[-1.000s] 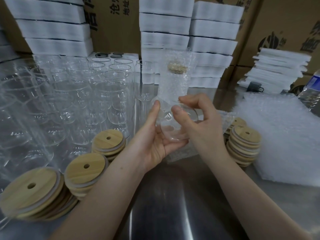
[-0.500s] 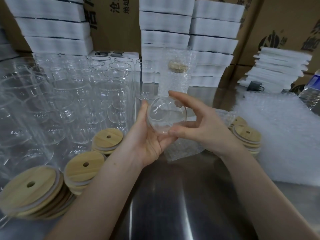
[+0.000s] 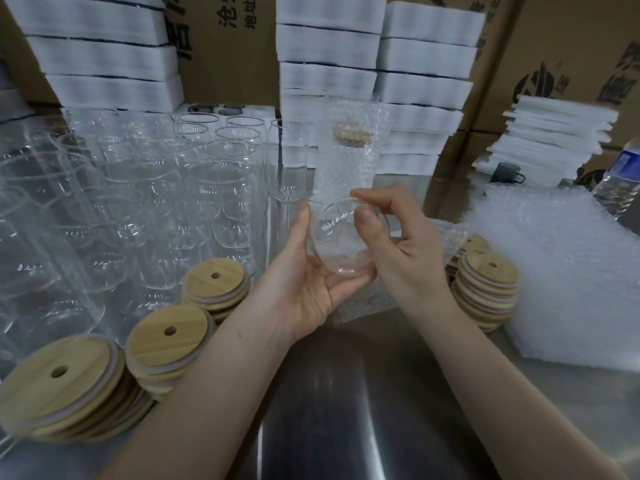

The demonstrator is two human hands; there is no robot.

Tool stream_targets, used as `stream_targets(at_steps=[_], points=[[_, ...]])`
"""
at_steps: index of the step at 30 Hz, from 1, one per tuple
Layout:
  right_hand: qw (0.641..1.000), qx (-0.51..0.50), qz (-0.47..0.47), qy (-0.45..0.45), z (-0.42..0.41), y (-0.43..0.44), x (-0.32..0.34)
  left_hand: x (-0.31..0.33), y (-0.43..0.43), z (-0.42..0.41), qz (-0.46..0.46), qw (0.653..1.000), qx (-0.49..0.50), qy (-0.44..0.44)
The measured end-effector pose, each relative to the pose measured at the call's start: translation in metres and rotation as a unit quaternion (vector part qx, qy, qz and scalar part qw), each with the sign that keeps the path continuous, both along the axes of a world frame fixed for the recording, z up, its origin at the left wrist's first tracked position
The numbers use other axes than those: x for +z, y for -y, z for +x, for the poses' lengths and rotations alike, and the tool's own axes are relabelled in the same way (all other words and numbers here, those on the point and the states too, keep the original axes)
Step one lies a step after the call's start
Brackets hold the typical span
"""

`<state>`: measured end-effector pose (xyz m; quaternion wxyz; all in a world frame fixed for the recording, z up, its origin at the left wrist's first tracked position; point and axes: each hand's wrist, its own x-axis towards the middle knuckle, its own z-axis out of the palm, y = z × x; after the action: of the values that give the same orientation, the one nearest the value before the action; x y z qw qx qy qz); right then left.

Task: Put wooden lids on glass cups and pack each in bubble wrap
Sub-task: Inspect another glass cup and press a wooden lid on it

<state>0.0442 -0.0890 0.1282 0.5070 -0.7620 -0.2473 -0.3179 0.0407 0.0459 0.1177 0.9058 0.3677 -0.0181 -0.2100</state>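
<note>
Your left hand (image 3: 304, 289) cradles the glass cup (image 3: 336, 240), fingers curled; your right hand (image 3: 405, 258) pinches its rim. Carton (image 3: 228, 64) print: 地址.

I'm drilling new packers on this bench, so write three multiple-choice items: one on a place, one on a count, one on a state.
1. Where does the bubble-wrapped cup stand? A. On the table, behind the held glass cup. B. On a lid stack. C. On the foam sheets.
2. How many wooden lid stacks lie left of the left hand? A. One. B. Three. C. Six.
3. How is the held glass cup? A. Lidded. B. Wrapped. C. Bare.
Answers: A, it stands upright beyond the cup; B, three stacks show there; C, left hand and right hand grip clear glass only.
</note>
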Motion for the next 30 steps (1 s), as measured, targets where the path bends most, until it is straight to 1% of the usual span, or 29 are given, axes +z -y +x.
stream_targets(at_steps=[2, 4, 8, 11, 13, 16, 18, 19, 21, 22, 24, 25, 27, 30], points=[[1.000, -0.007, 0.011, 0.014, 0.002, -0.001, -0.002, 0.001, 0.000, 0.000, 0.015, 1.000, 0.006, 0.001], [0.999, -0.002, 0.036, 0.010, 0.004, 0.000, -0.003, 0.001, -0.001, 0.000, 0.036, 0.999, 0.009, 0.004], [0.996, 0.041, 0.079, -0.027, 0.006, 0.001, 0.000, 0.001, -0.005, 0.002, 0.074, 0.997, 0.016, 0.003], [0.986, 0.065, 0.125, -0.090, 0.004, 0.002, 0.002, 0.003, -0.006, 0.001, 0.085, 0.996, 0.028, -0.011], [0.977, 0.052, 0.155, -0.134, 0.005, 0.005, 0.003, 0.004, -0.005, -0.001, 0.113, 0.993, 0.042, -0.001], [0.967, 0.012, 0.187, -0.175, 0.008, 0.010, 0.006, 0.003, -0.003, -0.002, 0.167, 0.982, 0.085, 0.024], [0.963, -0.048, 0.188, -0.187, 0.010, 0.013, 0.007, 0.002, -0.002, -0.003, 0.208, 0.971, 0.107, 0.057], [0.965, -0.098, 0.164, -0.180, 0.011, 0.016, 0.007, 0.002, -0.001, -0.004, 0.224, 0.965, 0.118, 0.072], [0.964, -0.213, 0.064, -0.145, 0.014, 0.025, 0.009, 0.002, 0.000, -0.005, 0.244, 0.954, 0.141, 0.099], [0.955, -0.268, 0.001, -0.127, 0.014, 0.030, 0.011, 0.002, 0.001, -0.005, 0.251, 0.950, 0.149, 0.114], [0.924, -0.350, -0.102, -0.118, 0.014, 0.042, 0.018, 0.001, 0.004, -0.005, 0.268, 0.940, 0.161, 0.137], [0.904, -0.382, -0.141, -0.134, 0.013, 0.048, 0.022, 0.000, 0.005, -0.005, 0.278, 0.935, 0.168, 0.143], [0.859, -0.421, -0.200, -0.209, 0.013, 0.058, 0.028, -0.001, 0.006, -0.004, 0.292, 0.926, 0.184, 0.150], [0.797, -0.411, -0.274, -0.347, 0.011, 0.069, 0.030, -0.004, 0.006, -0.002, 0.317, 0.912, 0.203, 0.164]])
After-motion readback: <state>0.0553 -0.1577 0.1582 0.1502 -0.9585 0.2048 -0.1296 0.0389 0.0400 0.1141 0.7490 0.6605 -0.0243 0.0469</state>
